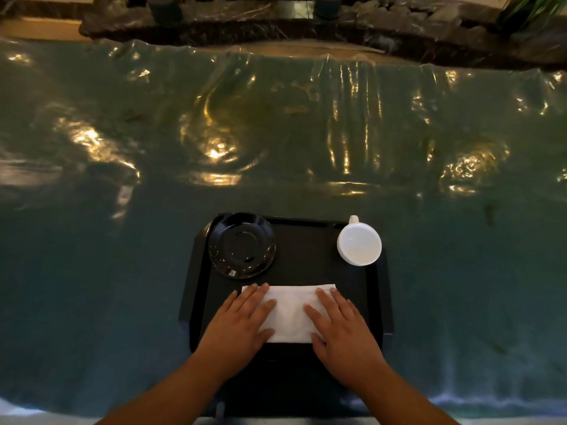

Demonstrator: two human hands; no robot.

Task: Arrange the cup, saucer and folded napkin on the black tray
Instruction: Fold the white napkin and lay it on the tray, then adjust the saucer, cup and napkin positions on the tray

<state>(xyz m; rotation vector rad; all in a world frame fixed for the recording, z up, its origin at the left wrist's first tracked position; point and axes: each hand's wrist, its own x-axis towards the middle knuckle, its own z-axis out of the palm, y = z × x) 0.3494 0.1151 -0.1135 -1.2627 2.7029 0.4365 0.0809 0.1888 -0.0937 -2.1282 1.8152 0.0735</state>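
A black tray point(306, 250) lies on the table near me. A glossy black saucer point(241, 245) sits at its far left corner, slightly over the rim. A white cup point(359, 244) stands empty at the far right corner, handle pointing away. A white folded napkin point(291, 311) lies flat across the near half of the tray. My left hand point(237, 322) rests flat on the napkin's left end, fingers spread. My right hand point(343, 328) presses flat on its right end. Both hands hide the napkin's side edges.
The table point(122, 271) is covered in dark green cloth under wrinkled clear plastic point(276, 133) with bright glare. Beyond its far edge runs a dark rocky ledge point(306, 29), with a green plant point(534, 7) at the top right.
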